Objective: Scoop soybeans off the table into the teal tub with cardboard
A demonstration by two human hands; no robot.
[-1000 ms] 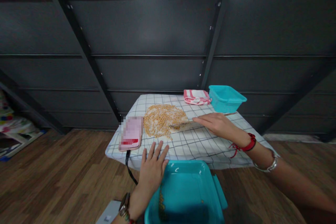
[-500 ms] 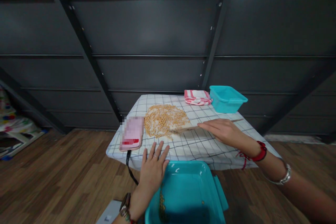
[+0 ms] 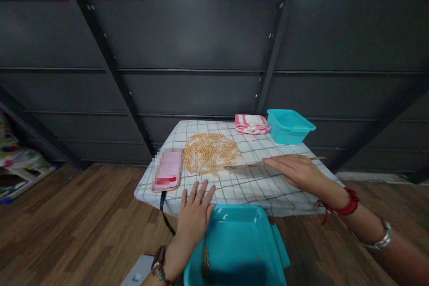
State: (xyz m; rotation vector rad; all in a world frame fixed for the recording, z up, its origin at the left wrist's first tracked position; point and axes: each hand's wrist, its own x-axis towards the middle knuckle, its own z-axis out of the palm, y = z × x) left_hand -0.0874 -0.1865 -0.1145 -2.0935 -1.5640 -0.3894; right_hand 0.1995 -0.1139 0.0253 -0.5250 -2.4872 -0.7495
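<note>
A heap of small tan beans [image 3: 209, 154] lies spread on the checked tablecloth [image 3: 254, 187]. My right hand [image 3: 296, 170] lies over a long thin wooden stick [image 3: 248, 165], whose left end touches the heap's right edge. Its fingers are stretched along the stick, holding it. My left hand [image 3: 196, 214] rests flat with fingers spread on the table's near edge, beside the rim of a large teal tub [image 3: 241, 246] below the table. A few beans sit inside that tub.
A pink phone-like object [image 3: 166, 170] with a black strap lies at the left of the heap. A striped pink cloth [image 3: 251, 124] and a small teal tub [image 3: 288, 126] stand at the back right. Dark metal panels rise behind; wooden floor surrounds the table.
My right hand has slid to the right with the stick, drawing its tip from inside the heap to the heap's right edge. The left hand has stayed put.
</note>
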